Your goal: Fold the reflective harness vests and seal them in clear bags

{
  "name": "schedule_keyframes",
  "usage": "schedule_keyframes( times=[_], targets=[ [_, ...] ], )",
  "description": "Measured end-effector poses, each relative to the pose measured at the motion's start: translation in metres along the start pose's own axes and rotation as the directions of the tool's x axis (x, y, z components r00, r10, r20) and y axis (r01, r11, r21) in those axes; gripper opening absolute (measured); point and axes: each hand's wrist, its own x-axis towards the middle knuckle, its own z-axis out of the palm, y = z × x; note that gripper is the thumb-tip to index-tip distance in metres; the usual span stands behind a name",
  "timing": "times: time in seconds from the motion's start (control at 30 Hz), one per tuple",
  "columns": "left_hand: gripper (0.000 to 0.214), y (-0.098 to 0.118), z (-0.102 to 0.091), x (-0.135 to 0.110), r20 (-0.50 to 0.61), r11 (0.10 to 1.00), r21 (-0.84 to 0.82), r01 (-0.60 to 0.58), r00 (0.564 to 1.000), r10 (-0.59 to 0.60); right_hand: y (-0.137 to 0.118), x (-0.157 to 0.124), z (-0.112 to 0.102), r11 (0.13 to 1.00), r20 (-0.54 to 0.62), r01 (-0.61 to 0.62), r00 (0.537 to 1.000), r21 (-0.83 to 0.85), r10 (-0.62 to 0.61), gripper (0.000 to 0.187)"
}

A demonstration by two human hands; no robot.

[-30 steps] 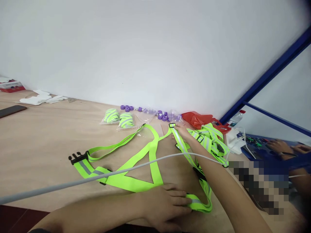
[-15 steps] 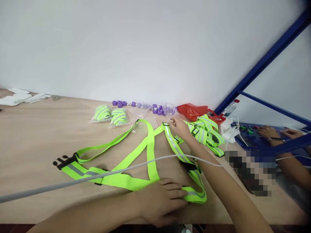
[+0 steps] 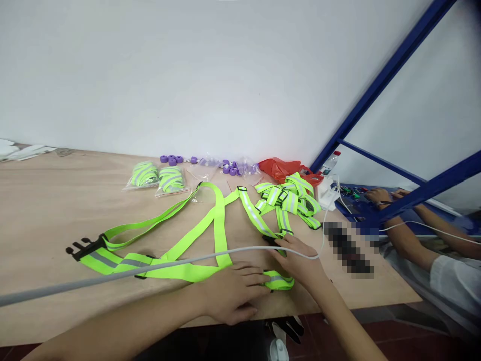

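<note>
Left hand (image 3: 233, 293), fingers flat, pins the spread-out reflective harness (image 3: 216, 220); right hand (image 3: 300, 263) apparently pinches its buckle end.

Bare table (image 3: 48, 210) lying open at left, straps (image 3: 219, 225) spreading mid-table, cable (image 3: 112, 275) crossing near edge, vest pile (image 3: 291, 198) crowding right.
</note>
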Motion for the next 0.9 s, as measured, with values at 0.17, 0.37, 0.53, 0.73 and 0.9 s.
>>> schedule_keyframes(
  times=[0.17,0.37,0.53,0.73,0.9],
  targets=[
    [0.051,0.0,0.001,-0.001,-0.001,1.0,0.02,-0.005,1.0,0.005,-0.004,0.003,-0.003,0.998,0.091,-0.057,0.994,-0.038,0.061,0.005],
    [0.051,0.0,0.002,-0.001,-0.002,1.0,0.0,0.003,1.0,-0.003,0.008,0.015,-0.021,0.78,0.063,-0.146,0.989,0.608,0.136,0.022],
    [0.051,0.0,0.001,-0.001,-0.019,1.0,-0.028,-0.008,1.0,0.008,0.026,0.016,-0.005,0.252,0.053,-0.194,0.877,0.948,0.477,0.029],
    [0.045,0.003,-0.002,0.0,-0.02,1.0,-0.024,0.003,1.0,-0.003,0.041,-0.001,0.018,0.054,0.059,-0.151,0.652,0.987,0.756,0.036],
    [0.043,0.004,-0.001,-0.001,-0.017,1.0,0.015,-0.001,1.0,0.002,0.044,-0.021,0.022,-0.044,0.108,-0.134,0.522,0.99,0.846,0.034]
  ],
)
